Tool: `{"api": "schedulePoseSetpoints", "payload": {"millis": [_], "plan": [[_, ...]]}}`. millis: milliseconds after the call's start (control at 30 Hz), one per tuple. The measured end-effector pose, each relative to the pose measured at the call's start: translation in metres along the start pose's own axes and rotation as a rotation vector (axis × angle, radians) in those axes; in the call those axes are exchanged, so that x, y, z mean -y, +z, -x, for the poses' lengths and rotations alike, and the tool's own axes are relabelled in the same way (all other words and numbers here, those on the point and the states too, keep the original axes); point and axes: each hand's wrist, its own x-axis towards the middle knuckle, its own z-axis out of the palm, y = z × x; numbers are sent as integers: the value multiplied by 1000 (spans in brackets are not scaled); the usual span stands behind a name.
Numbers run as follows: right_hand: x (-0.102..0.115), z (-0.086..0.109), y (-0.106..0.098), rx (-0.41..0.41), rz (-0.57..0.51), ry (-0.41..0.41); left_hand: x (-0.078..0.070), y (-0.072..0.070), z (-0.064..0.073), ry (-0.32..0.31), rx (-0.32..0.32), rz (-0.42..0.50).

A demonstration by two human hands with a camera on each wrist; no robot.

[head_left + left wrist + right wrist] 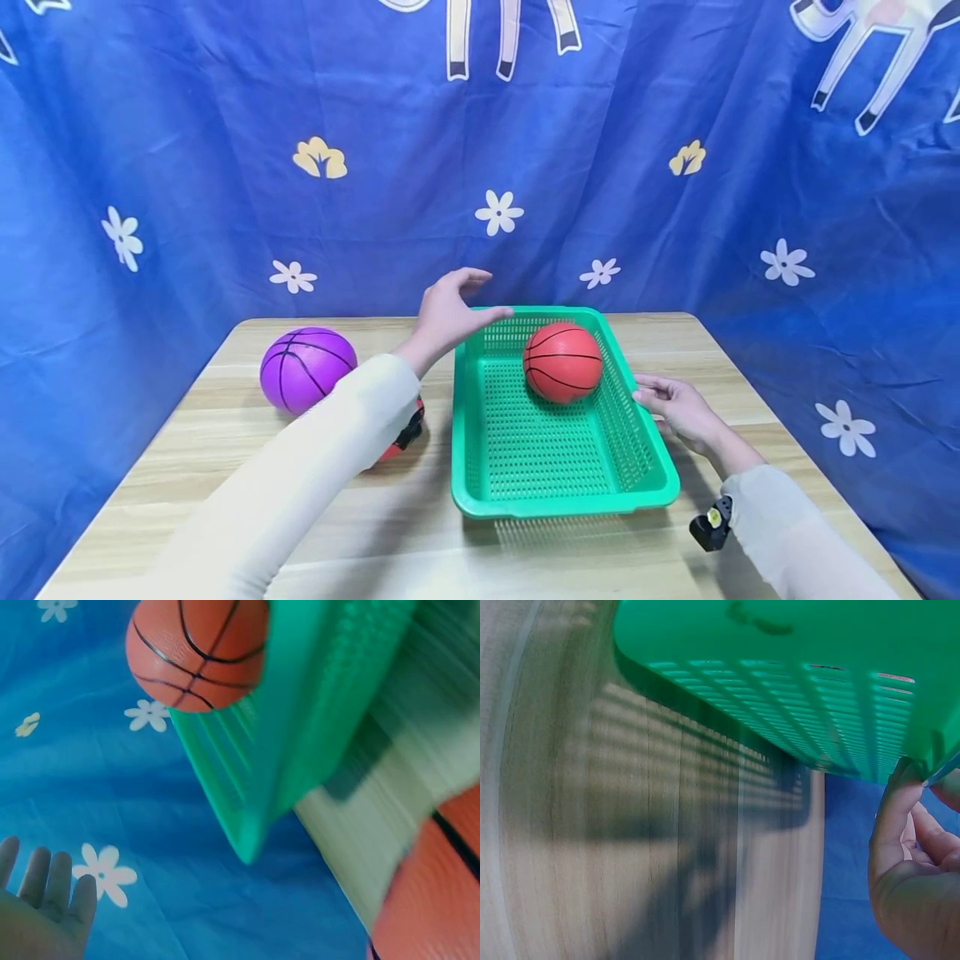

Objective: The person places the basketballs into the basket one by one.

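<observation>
A green perforated plastic basket (566,504) holds a small orange-red basketball (562,363), which lies toward its back right. At the basket's right side, my right hand (686,417) grips the rim between thumb and fingers; the right wrist view shows these fingers (896,802) pinching the edge. My left hand (450,312) is raised near the back left corner of the basket, thumb and fingers spread with nothing between them. Under the left forearm another orange-red ball (435,892) is mostly hidden in the head view. A purple basketball (306,367) sits farther left, partly covered by the sleeve.
Everything stands on a light wood-grain table (420,542). A blue curtain (390,217) with flowers and animal figures hangs behind the table and along its sides. The basket casts a striped shadow on the tabletop in the right wrist view.
</observation>
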Motion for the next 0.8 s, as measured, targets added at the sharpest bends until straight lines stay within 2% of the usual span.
{"api": "schedulePoseSetpoints", "payload": {"millis": [400,633,800], "plan": [[0,0,3,-2,-1,-1,39,-54,16,137,-218,-66],[1,0,3,5,-14,-6,64,-88,28,137,-335,-119],[1,0,3,1,-15,1,81,-109,36,108,-381,-145]]}}
